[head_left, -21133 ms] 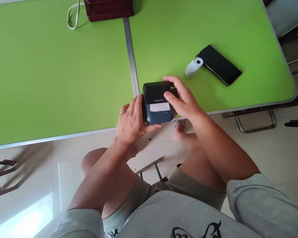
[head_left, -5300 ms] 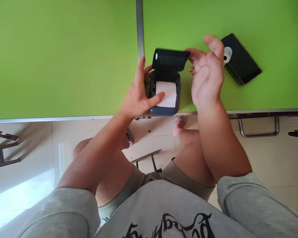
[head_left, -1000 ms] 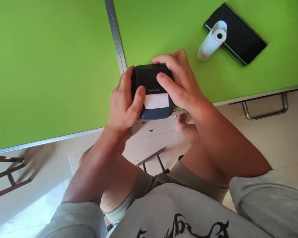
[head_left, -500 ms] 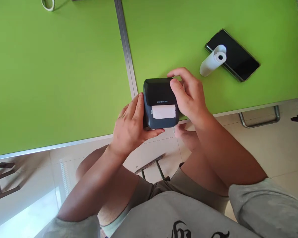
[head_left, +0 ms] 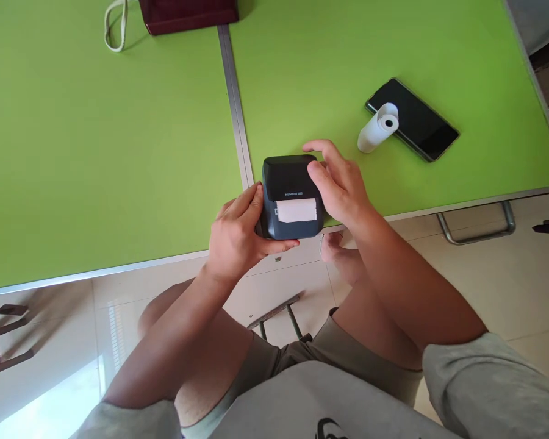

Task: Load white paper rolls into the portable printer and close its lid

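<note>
Green tabletop (head_left: 96, 152): I have the printer (head_left: 297, 230) at the near edge, just right of the metal seam (head_left: 235, 103); I cannot tell whether it rests on the surface or is held slightly above it.
Left hand (head_left: 238, 231): I see it clasping the printer, fingers together along the left side, thumb stretched along the near edge.
Right hand (head_left: 341, 183): thumb and index finger apart, the thumb at the right side of the lid (head_left: 286, 174), the index reaching past the far edge; the other fingers are out of my sight, so I cannot tell whether this hand grips.
Lid over body: it looks closed, so I count that part as done.
Paper strip (head_left: 297, 210): out across the printer's front; it appears attached at the slot, and I make out no print on it.
Work at the printer: with both hands there and the strip not torn off, I would not call it finished; how much is left, I cannot judge.
White roll (head_left: 376, 131): outside the printer, beside the phone (head_left: 421, 122); their outlines overlap, and I cannot tell if they touch.
Lettering on lid: too small for me to read surely.
Under the strip: whatever lies there is covered.
Dark red box (head_left: 190, 15): cut off at my top border, the white cord (head_left: 115, 27) beside it.
</note>
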The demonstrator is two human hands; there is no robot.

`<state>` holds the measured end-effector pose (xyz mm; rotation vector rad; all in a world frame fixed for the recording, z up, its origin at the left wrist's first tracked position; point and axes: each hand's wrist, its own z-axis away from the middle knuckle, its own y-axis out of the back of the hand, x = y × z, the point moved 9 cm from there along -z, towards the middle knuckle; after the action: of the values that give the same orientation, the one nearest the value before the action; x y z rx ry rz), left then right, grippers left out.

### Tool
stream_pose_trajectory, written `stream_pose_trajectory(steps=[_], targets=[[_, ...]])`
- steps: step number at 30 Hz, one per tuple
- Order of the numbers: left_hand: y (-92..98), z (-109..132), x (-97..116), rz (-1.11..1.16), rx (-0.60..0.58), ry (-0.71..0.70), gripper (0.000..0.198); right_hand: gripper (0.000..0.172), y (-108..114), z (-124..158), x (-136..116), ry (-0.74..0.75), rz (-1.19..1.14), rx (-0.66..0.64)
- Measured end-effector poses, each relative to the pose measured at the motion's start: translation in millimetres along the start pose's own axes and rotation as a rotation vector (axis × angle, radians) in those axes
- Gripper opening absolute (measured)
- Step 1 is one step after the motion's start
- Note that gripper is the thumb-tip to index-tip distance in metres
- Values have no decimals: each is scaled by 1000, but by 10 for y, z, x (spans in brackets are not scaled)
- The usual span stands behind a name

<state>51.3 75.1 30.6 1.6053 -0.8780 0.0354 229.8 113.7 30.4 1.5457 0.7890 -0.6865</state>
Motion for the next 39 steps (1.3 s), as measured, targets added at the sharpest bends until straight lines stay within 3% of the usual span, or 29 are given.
stream_pose_trajectory(steps=[5,10,12,16,22,25,30,39], targets=[[-4,5,17,-43,20,-11,105,54,-9,15,4,46,-10,-56],[-50,19,25,-111,-1,-20,112,64,-30,38,-27,131,-32,-249],[-53,17,27,-132,8,-25,116,68,3,32,-45,138,-30,-269],[-58,16,49,-162,20,-47,118,62,105,-19,-141,118,-44,-202],[-39,23,76,-205,30,-73,113,32,323,-150,-351,138,-95,33],[-22,24,89,-208,45,-85,113,18,329,-194,-445,166,28,46],[-28,25,92,-212,36,-80,112,9,102,-161,-556,249,506,-117],[-33,31,105,-199,34,-118,107,34,-87,-175,-531,120,733,-446]])
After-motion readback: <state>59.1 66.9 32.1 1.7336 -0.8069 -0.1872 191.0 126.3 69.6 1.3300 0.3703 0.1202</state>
